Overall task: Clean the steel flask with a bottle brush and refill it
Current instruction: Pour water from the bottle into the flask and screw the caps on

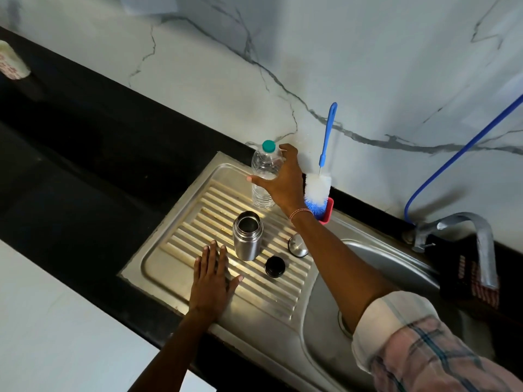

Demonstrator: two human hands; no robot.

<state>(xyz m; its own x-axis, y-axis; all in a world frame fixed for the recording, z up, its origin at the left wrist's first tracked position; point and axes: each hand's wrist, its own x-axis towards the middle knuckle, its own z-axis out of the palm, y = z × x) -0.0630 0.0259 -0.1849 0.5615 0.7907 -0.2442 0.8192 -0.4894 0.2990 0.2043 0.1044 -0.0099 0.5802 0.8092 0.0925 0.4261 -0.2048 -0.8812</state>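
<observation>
The steel flask (247, 235) stands upright and uncapped on the ribbed steel drainboard (181, 258). Its black inner stopper (274, 266) and steel cap (297, 244) lie to its right. Behind it stands a clear plastic water bottle (262, 176) with a green cap; my right hand (283, 179) is wrapped around its body. My left hand (211, 274) rests flat on the drainboard, fingers spread, just left of the flask and holding nothing. The bottle brush (321, 176), blue-handled with white bristles, leans against the wall in a red holder (327, 213).
The sink basin (376, 267) lies to the right, with a steel tap (464, 230) over it and a blue hose (458, 162) running up the marble wall. A dark checked cloth (464, 275) lies under the tap. Black countertop (85, 154) extends left, bearing a patterned cup (11, 62).
</observation>
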